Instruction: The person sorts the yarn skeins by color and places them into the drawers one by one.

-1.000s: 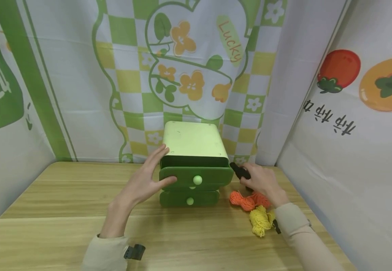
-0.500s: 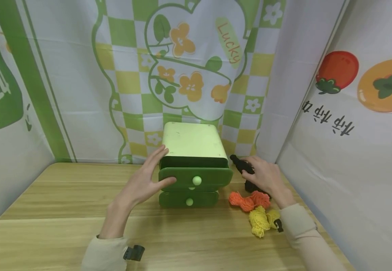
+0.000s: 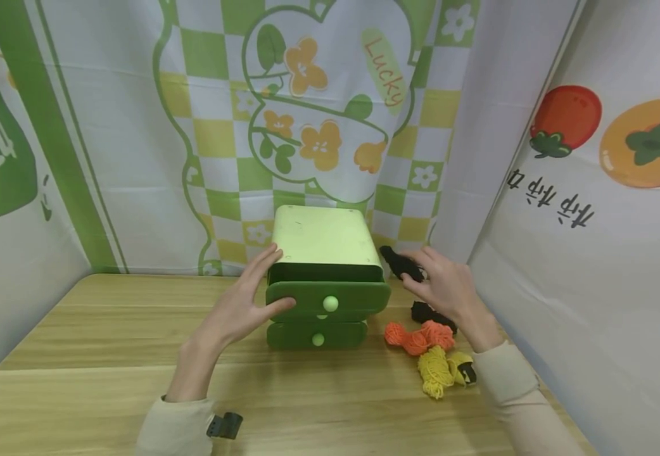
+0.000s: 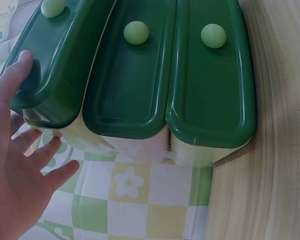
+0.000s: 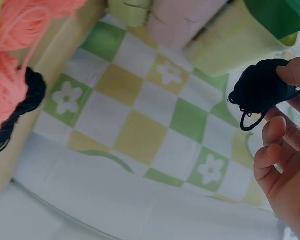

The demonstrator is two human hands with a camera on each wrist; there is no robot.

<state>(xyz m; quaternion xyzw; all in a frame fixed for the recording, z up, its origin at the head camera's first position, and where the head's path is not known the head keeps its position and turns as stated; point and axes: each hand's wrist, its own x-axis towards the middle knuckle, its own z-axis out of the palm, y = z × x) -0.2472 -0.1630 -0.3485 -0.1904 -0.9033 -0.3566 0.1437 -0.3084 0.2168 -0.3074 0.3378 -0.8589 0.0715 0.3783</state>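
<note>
A small green chest of drawers [image 3: 325, 235] stands at the back of the table, its top drawer [image 3: 301, 299] pulled partly out. My left hand [image 3: 237, 303] lies along the chest's left side with fingers spread; in the left wrist view its thumb rests on the top drawer's front. Right of the chest, my right hand [image 3: 444, 278] pinches a skein of black yarn [image 5: 262, 86] between thumb and fingers, raised above the table. A second black skein [image 3: 432, 316] lies below that hand, next to the orange yarn [image 3: 418, 339].
Yellow yarn [image 3: 436, 372] lies in front of the orange, with a black band around part of it. Two lower drawers [image 4: 212, 90] have round pale knobs. A checked cloth [image 3: 216, 139] hangs behind the chest, and white printed cloth [image 3: 586, 266] walls off the right side.
My right hand has lifted one black skein up and back from the table, uncovering the other black skein. The left hand has stayed in place on the chest.
</note>
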